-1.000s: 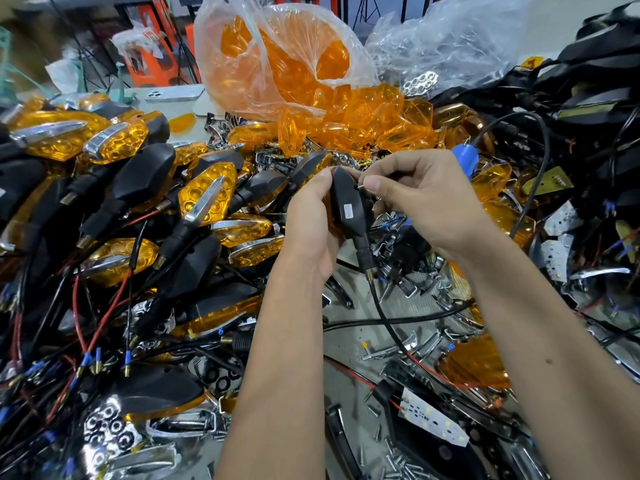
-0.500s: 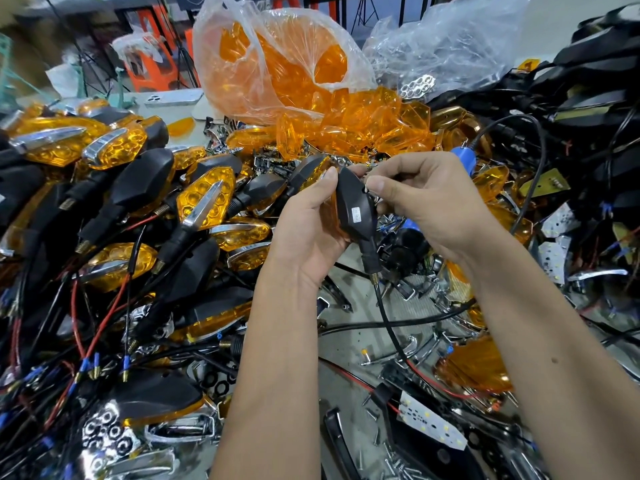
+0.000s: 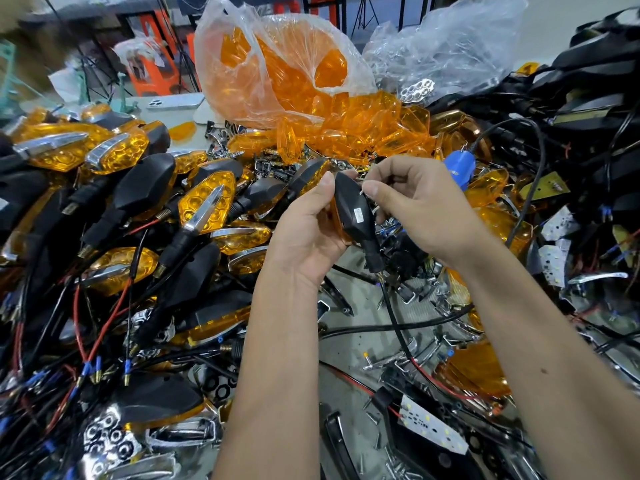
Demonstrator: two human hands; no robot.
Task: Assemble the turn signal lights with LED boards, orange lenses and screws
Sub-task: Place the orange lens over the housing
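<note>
Left hand [image 3: 313, 233] still grips the turn signal [image 3: 353, 209] (barely shifted).

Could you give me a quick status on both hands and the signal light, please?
Left hand grips black signal light. Right hand pinches small screw at its back. Nothing blocking.
</note>
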